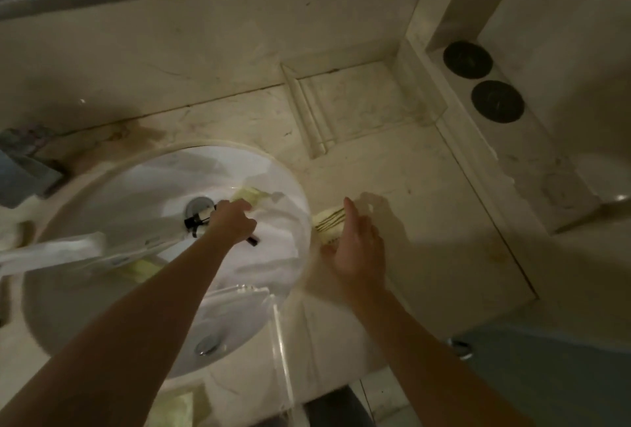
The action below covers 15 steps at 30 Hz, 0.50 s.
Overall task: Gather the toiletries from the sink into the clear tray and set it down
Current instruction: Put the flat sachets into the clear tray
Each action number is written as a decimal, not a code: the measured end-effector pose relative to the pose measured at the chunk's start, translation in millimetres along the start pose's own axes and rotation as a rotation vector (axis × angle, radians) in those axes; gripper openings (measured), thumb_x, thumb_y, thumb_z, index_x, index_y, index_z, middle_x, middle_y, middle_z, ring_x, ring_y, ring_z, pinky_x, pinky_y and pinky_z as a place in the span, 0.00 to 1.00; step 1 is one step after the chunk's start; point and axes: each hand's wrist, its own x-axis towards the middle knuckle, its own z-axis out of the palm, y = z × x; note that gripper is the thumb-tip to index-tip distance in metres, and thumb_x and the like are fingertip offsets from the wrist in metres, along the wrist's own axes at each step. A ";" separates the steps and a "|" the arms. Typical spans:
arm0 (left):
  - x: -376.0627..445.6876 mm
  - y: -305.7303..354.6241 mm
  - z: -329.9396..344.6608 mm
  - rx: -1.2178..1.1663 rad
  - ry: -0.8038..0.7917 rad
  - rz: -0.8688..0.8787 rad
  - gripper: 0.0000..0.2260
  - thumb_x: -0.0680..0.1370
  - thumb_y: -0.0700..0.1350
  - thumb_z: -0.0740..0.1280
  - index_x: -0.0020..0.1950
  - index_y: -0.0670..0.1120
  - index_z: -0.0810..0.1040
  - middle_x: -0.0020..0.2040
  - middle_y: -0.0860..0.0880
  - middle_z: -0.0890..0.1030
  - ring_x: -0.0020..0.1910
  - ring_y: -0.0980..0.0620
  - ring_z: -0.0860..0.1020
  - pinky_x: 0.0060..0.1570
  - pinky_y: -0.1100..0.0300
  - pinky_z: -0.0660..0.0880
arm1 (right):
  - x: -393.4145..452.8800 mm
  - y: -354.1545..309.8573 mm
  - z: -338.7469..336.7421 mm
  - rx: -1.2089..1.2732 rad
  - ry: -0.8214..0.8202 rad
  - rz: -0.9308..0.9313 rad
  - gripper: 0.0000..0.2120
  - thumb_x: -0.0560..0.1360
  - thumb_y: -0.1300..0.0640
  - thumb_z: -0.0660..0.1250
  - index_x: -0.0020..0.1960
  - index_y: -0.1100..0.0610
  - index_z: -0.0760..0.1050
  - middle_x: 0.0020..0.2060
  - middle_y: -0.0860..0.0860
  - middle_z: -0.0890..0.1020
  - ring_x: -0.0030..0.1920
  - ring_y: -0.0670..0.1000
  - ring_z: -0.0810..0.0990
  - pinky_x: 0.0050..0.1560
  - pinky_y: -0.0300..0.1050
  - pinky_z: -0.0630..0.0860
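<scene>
My left hand point(234, 221) reaches into the white sink point(112, 187) beside the drain point(198, 206), fingers closed on a thin black item point(253, 240) whose ends stick out on both sides. A pale yellow packet point(251, 195) lies just beyond its knuckles. My right hand point(356, 249) is over the counter right of the sink rim, gripping a stack of pale yellow packets point(327, 225). The clear tray point(273, 320) rests across the sink's near rim, under my left forearm. Another yellowish packet point(145, 267) lies lower left in the sink.
A white plastic wrapper point(51, 252) hangs over the sink's left rim. Two black round discs point(467, 59) point(497, 101) sit on a ledge at the right. A grey-blue cloth point(24, 167) lies on the left. The marble counter point(426, 238) extends right of the sink.
</scene>
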 end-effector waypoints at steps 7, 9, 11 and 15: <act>37.6 5.2 16.3 0.289 -0.083 0.068 0.16 0.76 0.43 0.60 0.64 0.44 0.73 0.62 0.41 0.73 0.63 0.42 0.70 0.64 0.49 0.64 | 10.3 -8.1 1.9 0.322 0.112 -0.050 0.24 0.73 0.51 0.60 0.67 0.57 0.68 0.57 0.57 0.80 0.55 0.59 0.78 0.52 0.49 0.74; 34.2 2.7 18.3 0.267 0.019 0.051 0.16 0.75 0.38 0.62 0.62 0.42 0.74 0.58 0.40 0.73 0.58 0.41 0.72 0.61 0.50 0.70 | 13.9 -10.4 2.7 0.401 0.121 -0.027 0.20 0.71 0.49 0.59 0.56 0.60 0.73 0.48 0.58 0.82 0.49 0.59 0.80 0.48 0.48 0.74; 24.9 2.5 18.1 0.126 0.168 0.031 0.13 0.74 0.34 0.63 0.57 0.42 0.74 0.53 0.40 0.76 0.51 0.42 0.75 0.51 0.50 0.76 | 16.5 -14.3 -2.0 0.539 0.080 0.041 0.13 0.72 0.50 0.60 0.47 0.60 0.74 0.41 0.56 0.81 0.43 0.57 0.80 0.45 0.49 0.75; 0.3 9.2 3.6 -0.162 0.289 -0.055 0.11 0.75 0.33 0.61 0.54 0.43 0.64 0.39 0.43 0.74 0.39 0.42 0.73 0.36 0.49 0.71 | 19.2 -24.8 -7.6 0.824 -0.008 0.167 0.07 0.73 0.54 0.62 0.45 0.57 0.76 0.38 0.54 0.82 0.41 0.56 0.81 0.45 0.57 0.79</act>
